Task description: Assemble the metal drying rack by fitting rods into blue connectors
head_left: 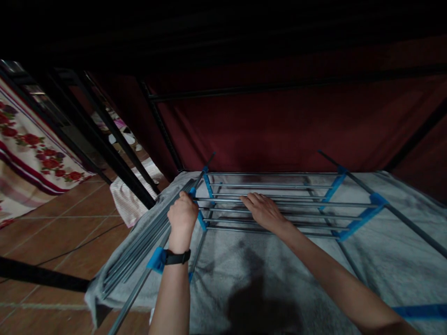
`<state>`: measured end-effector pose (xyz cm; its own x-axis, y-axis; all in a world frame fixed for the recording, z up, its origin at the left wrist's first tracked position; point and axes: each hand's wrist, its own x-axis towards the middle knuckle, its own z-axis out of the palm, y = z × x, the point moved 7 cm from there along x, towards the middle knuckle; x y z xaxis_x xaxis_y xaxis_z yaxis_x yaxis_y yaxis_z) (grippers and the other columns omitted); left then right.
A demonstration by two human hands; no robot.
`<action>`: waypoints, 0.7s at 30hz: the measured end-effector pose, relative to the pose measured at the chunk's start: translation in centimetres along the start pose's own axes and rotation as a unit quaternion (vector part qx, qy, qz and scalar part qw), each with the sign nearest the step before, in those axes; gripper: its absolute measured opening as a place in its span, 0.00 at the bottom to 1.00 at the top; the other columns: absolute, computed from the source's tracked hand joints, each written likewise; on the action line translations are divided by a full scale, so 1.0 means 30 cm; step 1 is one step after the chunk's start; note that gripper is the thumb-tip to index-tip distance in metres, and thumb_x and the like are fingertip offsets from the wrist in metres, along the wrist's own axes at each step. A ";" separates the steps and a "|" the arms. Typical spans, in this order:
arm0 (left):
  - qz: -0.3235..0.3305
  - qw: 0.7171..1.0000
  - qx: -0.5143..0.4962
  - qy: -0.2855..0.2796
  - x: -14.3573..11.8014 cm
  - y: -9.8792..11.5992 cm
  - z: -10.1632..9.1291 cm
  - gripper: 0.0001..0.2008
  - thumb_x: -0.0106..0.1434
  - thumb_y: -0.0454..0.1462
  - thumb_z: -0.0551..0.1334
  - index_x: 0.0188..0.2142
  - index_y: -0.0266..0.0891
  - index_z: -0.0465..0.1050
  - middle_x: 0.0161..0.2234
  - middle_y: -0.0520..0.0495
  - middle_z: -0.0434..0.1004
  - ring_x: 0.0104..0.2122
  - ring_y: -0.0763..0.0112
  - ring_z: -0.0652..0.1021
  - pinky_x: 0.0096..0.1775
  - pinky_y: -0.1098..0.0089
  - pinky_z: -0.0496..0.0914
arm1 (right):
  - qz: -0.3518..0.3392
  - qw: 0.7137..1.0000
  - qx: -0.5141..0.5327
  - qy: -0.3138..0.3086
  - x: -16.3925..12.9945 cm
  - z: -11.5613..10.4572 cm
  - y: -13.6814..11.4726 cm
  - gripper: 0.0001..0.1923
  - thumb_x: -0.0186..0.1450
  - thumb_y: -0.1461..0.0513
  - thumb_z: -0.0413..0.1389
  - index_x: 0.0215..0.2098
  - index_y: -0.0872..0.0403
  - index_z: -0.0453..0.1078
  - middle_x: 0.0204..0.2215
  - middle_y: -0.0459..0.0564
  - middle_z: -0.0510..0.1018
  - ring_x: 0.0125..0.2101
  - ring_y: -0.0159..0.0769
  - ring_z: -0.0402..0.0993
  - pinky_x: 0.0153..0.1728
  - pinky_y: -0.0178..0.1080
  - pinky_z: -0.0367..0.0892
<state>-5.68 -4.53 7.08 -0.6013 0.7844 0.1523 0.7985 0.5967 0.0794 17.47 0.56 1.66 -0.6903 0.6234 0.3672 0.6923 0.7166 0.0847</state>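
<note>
A metal rack (279,200) of grey rods joined by blue plastic connectors (359,216) lies flat on a grey cloth (244,270). My left hand (181,216), with a black band on the wrist, is closed around a rod at the rack's left corner. A bundle of loose grey rods (139,246) runs diagonally beside that hand toward the lower left. My right hand (263,211) rests flat, fingers spread, on the rack's horizontal rods near its middle.
A dark red fabric wall (279,125) with black frame poles (104,144) stands behind the rack. To the left are brown floor tiles (52,223), a flowered cloth (31,153) and a white towel (129,195). The scene is dim.
</note>
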 end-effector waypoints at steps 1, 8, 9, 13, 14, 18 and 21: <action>0.000 1.000 0.000 -0.009 0.004 0.000 0.006 0.19 0.72 0.35 0.45 0.54 0.31 0.70 0.44 0.28 0.81 0.47 0.49 0.82 0.43 0.59 0.72 | 0.001 1.000 0.001 -0.001 0.001 -0.001 0.001 0.22 0.72 0.69 0.46 0.62 0.51 0.67 0.47 0.54 0.76 0.46 0.40 0.72 0.47 0.41 0.66; -0.012 1.000 -0.020 -0.005 0.003 -0.012 0.020 0.20 0.72 0.37 0.46 0.53 0.38 0.74 0.43 0.30 0.82 0.45 0.47 0.83 0.43 0.55 0.73 | 0.000 1.000 0.001 0.001 0.011 -0.007 0.010 0.22 0.73 0.68 0.45 0.64 0.52 0.65 0.49 0.54 0.76 0.48 0.41 0.71 0.49 0.41 0.66; -0.014 1.000 -0.020 -0.002 0.001 -0.011 0.018 0.20 0.73 0.38 0.47 0.52 0.38 0.74 0.43 0.31 0.82 0.45 0.47 0.82 0.43 0.56 0.73 | 0.000 1.000 0.000 0.002 0.012 -0.006 0.012 0.22 0.73 0.68 0.45 0.64 0.52 0.65 0.49 0.54 0.76 0.48 0.41 0.71 0.49 0.41 0.66; -0.028 0.999 -0.015 0.005 -0.004 -0.009 0.019 0.19 0.73 0.40 0.48 0.51 0.38 0.75 0.43 0.31 0.82 0.45 0.47 0.82 0.42 0.56 0.73 | -0.001 1.000 -0.002 0.003 0.013 0.003 0.016 0.23 0.73 0.68 0.46 0.64 0.52 0.64 0.50 0.54 0.76 0.48 0.41 0.71 0.49 0.40 0.67; -0.029 0.999 -0.013 0.011 -0.004 -0.008 0.020 0.19 0.73 0.41 0.48 0.51 0.38 0.76 0.43 0.31 0.82 0.45 0.47 0.82 0.42 0.56 0.73 | -0.002 1.000 -0.001 0.003 0.013 0.006 0.017 0.23 0.73 0.69 0.45 0.64 0.52 0.64 0.50 0.54 0.76 0.48 0.41 0.71 0.50 0.40 0.67; -0.030 0.999 -0.007 0.023 -0.003 -0.008 0.028 0.20 0.73 0.40 0.48 0.49 0.37 0.76 0.42 0.30 0.82 0.44 0.47 0.82 0.42 0.56 0.72 | -0.007 1.000 0.005 0.004 0.012 0.013 0.020 0.24 0.73 0.69 0.45 0.65 0.53 0.64 0.50 0.55 0.76 0.49 0.41 0.71 0.50 0.41 0.67; -0.038 0.999 -0.007 0.017 -0.003 -0.008 0.033 0.20 0.73 0.40 0.47 0.50 0.37 0.76 0.43 0.30 0.82 0.44 0.48 0.82 0.42 0.56 0.72 | -0.013 1.000 0.010 0.003 0.010 0.014 0.020 0.23 0.73 0.68 0.45 0.64 0.53 0.64 0.49 0.54 0.76 0.48 0.41 0.71 0.50 0.42 0.67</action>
<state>-5.85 -4.59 6.07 -0.6584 0.7312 0.1786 0.7516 0.6512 0.1050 17.58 1.30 1.44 -0.7066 0.6029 0.3704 0.6700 0.7384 0.0764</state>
